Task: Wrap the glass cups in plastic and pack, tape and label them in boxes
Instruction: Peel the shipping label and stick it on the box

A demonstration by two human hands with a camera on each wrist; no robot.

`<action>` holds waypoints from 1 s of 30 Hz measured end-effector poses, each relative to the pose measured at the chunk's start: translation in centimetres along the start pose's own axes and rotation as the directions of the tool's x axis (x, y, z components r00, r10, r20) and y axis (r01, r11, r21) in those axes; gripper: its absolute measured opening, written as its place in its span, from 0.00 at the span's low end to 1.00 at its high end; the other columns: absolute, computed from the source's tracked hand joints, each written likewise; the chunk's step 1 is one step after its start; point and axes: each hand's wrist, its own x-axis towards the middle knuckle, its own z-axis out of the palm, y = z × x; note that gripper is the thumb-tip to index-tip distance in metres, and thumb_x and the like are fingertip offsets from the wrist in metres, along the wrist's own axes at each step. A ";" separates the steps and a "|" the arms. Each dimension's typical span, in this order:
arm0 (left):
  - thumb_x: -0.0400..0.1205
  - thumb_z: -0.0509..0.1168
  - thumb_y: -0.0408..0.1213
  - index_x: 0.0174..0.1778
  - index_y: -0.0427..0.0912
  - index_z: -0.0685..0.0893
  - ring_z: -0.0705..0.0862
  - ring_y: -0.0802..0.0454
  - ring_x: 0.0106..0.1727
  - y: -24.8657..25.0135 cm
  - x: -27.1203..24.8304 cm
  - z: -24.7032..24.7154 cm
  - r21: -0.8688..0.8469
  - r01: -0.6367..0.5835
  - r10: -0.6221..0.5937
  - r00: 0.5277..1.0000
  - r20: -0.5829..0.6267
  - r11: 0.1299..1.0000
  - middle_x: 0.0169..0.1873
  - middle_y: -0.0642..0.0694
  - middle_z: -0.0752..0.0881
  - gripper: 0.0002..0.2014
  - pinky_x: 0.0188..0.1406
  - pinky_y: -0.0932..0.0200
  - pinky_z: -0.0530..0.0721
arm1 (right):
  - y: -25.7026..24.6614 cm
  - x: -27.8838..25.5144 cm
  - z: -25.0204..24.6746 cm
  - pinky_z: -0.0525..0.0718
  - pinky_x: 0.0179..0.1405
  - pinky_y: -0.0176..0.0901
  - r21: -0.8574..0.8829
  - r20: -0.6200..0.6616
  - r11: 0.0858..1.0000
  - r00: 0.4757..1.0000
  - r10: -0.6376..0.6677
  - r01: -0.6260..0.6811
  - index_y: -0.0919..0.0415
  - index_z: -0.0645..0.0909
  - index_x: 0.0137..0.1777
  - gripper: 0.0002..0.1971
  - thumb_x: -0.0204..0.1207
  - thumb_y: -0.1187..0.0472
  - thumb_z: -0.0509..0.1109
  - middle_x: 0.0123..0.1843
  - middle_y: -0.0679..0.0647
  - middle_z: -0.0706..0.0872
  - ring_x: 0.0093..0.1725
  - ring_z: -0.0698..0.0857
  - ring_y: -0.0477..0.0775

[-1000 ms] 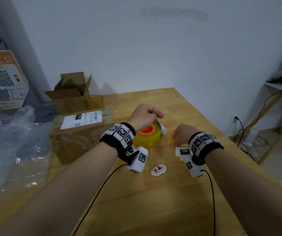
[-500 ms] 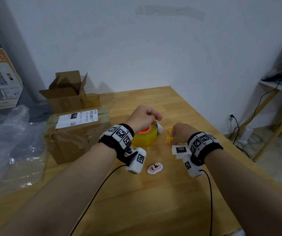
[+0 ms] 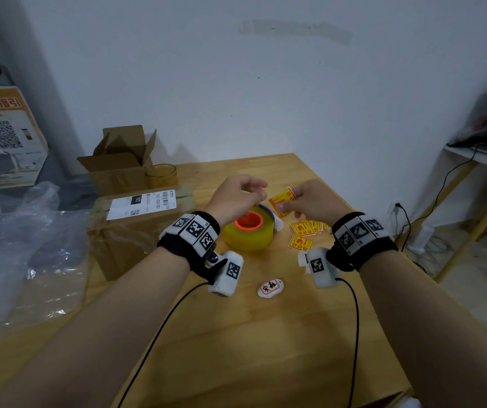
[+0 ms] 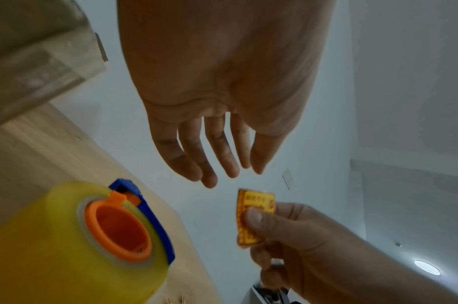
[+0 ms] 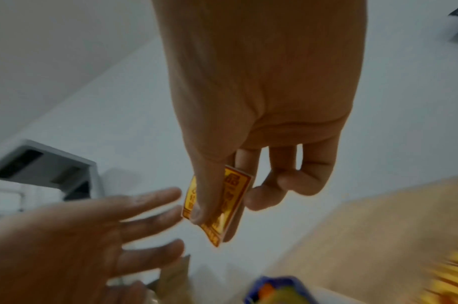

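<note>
My right hand [image 3: 304, 201] pinches a small yellow-and-red label sticker [image 3: 281, 201] [image 4: 254, 216] [image 5: 220, 203] between thumb and fingers, lifted above the table. My left hand [image 3: 236, 195] [image 4: 217, 160] hovers just left of it over the yellow tape roll [image 3: 249, 235] [image 4: 74, 242], fingers straight and holding nothing. A taped brown box [image 3: 136, 231] with a white shipping label [image 3: 142, 204] stands at the left. Behind it are an open cardboard box [image 3: 118, 163] and a glass cup [image 3: 161, 176].
Several more yellow stickers [image 3: 304, 234] lie on the wooden table [image 3: 266, 334] right of the tape roll. A white oval tag [image 3: 270, 288] lies nearer me. Crumpled clear plastic [image 3: 15, 260] covers the table's left side. A side table with cables stands at the right.
My right hand has picked a sticker up off the table and raised it. My left hand has lifted off the tape roll and its fingers have straightened toward the sticker.
</note>
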 end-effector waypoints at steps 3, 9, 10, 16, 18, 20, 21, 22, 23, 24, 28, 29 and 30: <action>0.84 0.74 0.40 0.56 0.52 0.90 0.91 0.52 0.49 0.6 -1.3 -2.5 0.029 -0.029 0.029 1.000 0.001 0.999 0.52 0.47 0.91 0.06 0.32 0.62 0.86 | -4.3 -0.9 -0.1 0.72 0.25 0.28 0.087 0.038 0.986 0.989 -0.143 0.139 0.58 0.94 0.46 0.05 0.76 0.57 0.82 0.22 0.41 0.84 0.22 0.77 0.37; 0.85 0.73 0.38 0.53 0.45 0.92 0.89 0.65 0.37 1.1 -4.9 -9.1 0.075 -0.050 0.059 0.992 -0.116 0.996 0.37 0.52 0.91 0.04 0.32 0.67 0.82 | -10.6 -1.3 2.8 0.76 0.24 0.29 0.156 0.041 0.951 0.960 -0.278 0.269 0.60 0.94 0.44 0.05 0.74 0.58 0.83 0.32 0.53 0.92 0.24 0.80 0.41; 0.85 0.73 0.38 0.52 0.45 0.92 0.89 0.63 0.37 1.0 -5.5 -10.3 0.067 -0.048 0.058 0.985 -0.162 0.997 0.37 0.52 0.92 0.04 0.32 0.67 0.82 | -11.4 -1.3 3.3 0.77 0.24 0.31 0.210 0.025 0.940 0.960 -0.279 0.268 0.60 0.94 0.43 0.05 0.75 0.59 0.83 0.33 0.54 0.93 0.25 0.80 0.44; 0.84 0.74 0.36 0.49 0.49 0.90 0.90 0.56 0.45 -0.1 -8.3 -15.4 0.081 -0.015 0.038 0.958 -0.285 0.997 0.45 0.47 0.93 0.02 0.35 0.64 0.86 | -15.6 -0.3 6.8 0.80 0.21 0.42 0.392 -0.070 0.869 0.952 -0.299 0.302 0.59 0.90 0.50 0.03 0.78 0.64 0.80 0.34 0.51 0.91 0.26 0.83 0.46; 0.84 0.74 0.40 0.51 0.51 0.91 0.90 0.60 0.47 -0.5 -8.7 -16.2 0.078 -0.036 0.060 0.943 -0.327 0.996 0.45 0.52 0.92 0.03 0.37 0.65 0.87 | -16.1 0.1 7.9 0.79 0.21 0.42 0.364 -0.054 0.875 0.945 -0.323 0.320 0.57 0.89 0.50 0.04 0.79 0.65 0.79 0.29 0.46 0.88 0.24 0.81 0.45; 0.85 0.73 0.43 0.53 0.52 0.92 0.91 0.60 0.48 -0.9 -8.8 -16.7 0.072 -0.049 0.071 0.934 -0.350 0.996 0.45 0.54 0.93 0.04 0.41 0.63 0.88 | -16.3 0.5 8.9 0.77 0.20 0.40 0.314 -0.049 0.887 0.938 -0.342 0.339 0.53 0.89 0.50 0.05 0.79 0.65 0.78 0.29 0.44 0.85 0.21 0.79 0.42; 0.85 0.72 0.43 0.53 0.52 0.92 0.91 0.59 0.48 -1.1 -8.9 -16.8 0.070 -0.048 0.070 0.932 -0.354 0.996 0.44 0.54 0.93 0.04 0.42 0.62 0.89 | -16.3 0.6 9.3 0.76 0.20 0.38 0.304 -0.054 0.889 0.937 -0.344 0.344 0.51 0.89 0.50 0.06 0.80 0.64 0.78 0.29 0.44 0.84 0.21 0.79 0.41; 0.85 0.72 0.42 0.53 0.52 0.93 0.92 0.59 0.46 -1.3 -8.8 -16.9 0.068 -0.048 0.069 0.932 -0.356 0.997 0.43 0.54 0.93 0.05 0.42 0.61 0.89 | -16.4 0.7 9.8 0.76 0.21 0.37 0.308 -0.067 0.884 0.935 -0.349 0.352 0.49 0.90 0.51 0.07 0.79 0.64 0.78 0.31 0.44 0.85 0.22 0.79 0.41; 0.85 0.73 0.42 0.53 0.51 0.93 0.92 0.59 0.45 -1.4 -8.7 -16.9 0.065 -0.046 0.067 0.931 -0.359 0.997 0.43 0.53 0.94 0.04 0.41 0.62 0.89 | -16.3 0.9 10.2 0.77 0.24 0.36 0.311 -0.098 0.876 0.930 -0.355 0.367 0.48 0.90 0.53 0.09 0.79 0.63 0.79 0.35 0.44 0.85 0.25 0.80 0.41; 0.85 0.73 0.41 0.52 0.50 0.93 0.92 0.59 0.45 -1.7 -8.5 -16.9 0.059 -0.046 0.064 0.928 -0.367 0.997 0.42 0.53 0.94 0.04 0.39 0.65 0.88 | -16.2 1.2 10.6 0.77 0.27 0.35 0.304 -0.151 0.870 0.921 -0.359 0.389 0.47 0.89 0.55 0.11 0.78 0.63 0.80 0.39 0.45 0.86 0.29 0.81 0.41; 0.82 0.76 0.37 0.50 0.44 0.92 0.92 0.58 0.41 -2.6 -7.5 -16.2 -0.028 -0.055 0.038 0.909 -0.415 0.998 0.39 0.44 0.94 0.03 0.34 0.67 0.84 | -15.8 1.9 11.6 0.74 0.32 0.38 0.312 -0.283 0.845 0.892 -0.353 0.434 0.46 0.89 0.48 0.07 0.73 0.58 0.83 0.36 0.46 0.85 0.28 0.79 0.43; 0.82 0.76 0.37 0.50 0.44 0.92 0.92 0.57 0.41 -2.6 -7.5 -16.0 -0.039 -0.058 0.037 0.908 -0.418 0.998 0.39 0.43 0.94 0.03 0.35 0.66 0.86 | -15.9 1.5 11.8 0.75 0.30 0.40 0.298 -0.270 0.846 0.889 -0.369 0.442 0.46 0.90 0.46 0.06 0.74 0.58 0.82 0.35 0.45 0.86 0.27 0.80 0.44; 0.82 0.76 0.38 0.50 0.44 0.92 0.92 0.56 0.42 -2.7 -7.3 -15.7 -0.049 -0.058 0.033 0.909 -0.416 0.997 0.40 0.45 0.94 0.03 0.36 0.65 0.87 | -15.8 1.4 12.0 0.75 0.29 0.41 0.291 -0.255 0.848 0.890 -0.378 0.443 0.47 0.91 0.45 0.04 0.74 0.58 0.82 0.35 0.46 0.88 0.26 0.81 0.47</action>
